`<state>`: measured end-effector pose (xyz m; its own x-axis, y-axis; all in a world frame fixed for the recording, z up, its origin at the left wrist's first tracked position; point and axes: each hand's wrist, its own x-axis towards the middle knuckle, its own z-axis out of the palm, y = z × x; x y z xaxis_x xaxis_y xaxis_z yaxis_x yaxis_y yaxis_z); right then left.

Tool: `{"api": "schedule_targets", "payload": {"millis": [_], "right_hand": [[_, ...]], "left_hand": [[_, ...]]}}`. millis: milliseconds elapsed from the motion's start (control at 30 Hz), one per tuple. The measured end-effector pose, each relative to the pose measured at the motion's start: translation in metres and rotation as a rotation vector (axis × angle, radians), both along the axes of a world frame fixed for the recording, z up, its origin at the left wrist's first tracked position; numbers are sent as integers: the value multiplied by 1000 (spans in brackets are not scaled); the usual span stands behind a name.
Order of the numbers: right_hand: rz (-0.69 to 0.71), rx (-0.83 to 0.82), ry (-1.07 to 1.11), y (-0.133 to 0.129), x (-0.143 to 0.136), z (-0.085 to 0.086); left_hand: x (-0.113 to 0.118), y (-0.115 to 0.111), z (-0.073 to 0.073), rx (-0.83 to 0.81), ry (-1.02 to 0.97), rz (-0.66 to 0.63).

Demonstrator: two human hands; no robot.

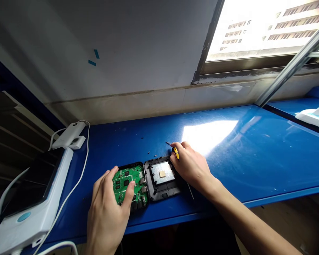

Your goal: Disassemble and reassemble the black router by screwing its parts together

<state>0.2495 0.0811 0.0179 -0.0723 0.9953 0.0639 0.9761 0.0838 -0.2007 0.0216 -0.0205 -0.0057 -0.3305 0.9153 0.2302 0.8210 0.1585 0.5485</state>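
The left hand [108,198] is spread wide over the green circuit board [126,182], fingertips towards its far left side and the thumb reaching over its right part. Whether these fingers grip the edge of the case under it, I cannot tell. The right hand [191,164] is closed around the yellow and black handle [175,153] of a tool that looks like a screwdriver; its thin tip [168,143] points away and to the left, past the fingers. A thin metal rod [190,191] shows below the same hand; I cannot tell if it belongs to the same tool.

The board lies under the left hand, and the black cover [164,194] sits just to its right, edge against edge, so the 2 parts together run left to right. The seam between them runs away from the person. The right hand is nearer the cover, over its far right corner, with the board on the far side of the seam from it. On the cover are a metal plate [168,168] and 1 tan square [162,174]. Beyond the parts, 3 small screws [149,152] lie apart on the blue table [122,141].
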Motion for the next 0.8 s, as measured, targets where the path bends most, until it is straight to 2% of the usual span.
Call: {"api": "schedule_targets", "payload": {"millis": [100, 233, 367, 533, 600, 667, 733, 800], "right_hand": [[1, 15, 2, 0, 0, -1], [7, 52, 2, -1, -1, -2], [-6, 112, -1, -3, -1, 0], [10, 229, 22, -9, -1, 7], [123, 268, 62, -14, -4, 11], [363, 258, 120, -19, -8, 15], [637, 149, 152, -25, -13, 23], [777, -8, 114, -29, -18, 33]], "left_hand": [[-5, -1, 1, 16, -60, -22], [-26, -8, -2, -19, -125, -107], [-46, -16, -7, -99, -34, -264], [-48, -14, -5, -207, 21, -321], [-43, -12, -2, -247, 31, -308], [-38, -10, 1, -277, 33, -306], [-33, -9, 2, -283, 37, -308], [-29, -7, 1, -270, 47, -309]]}}
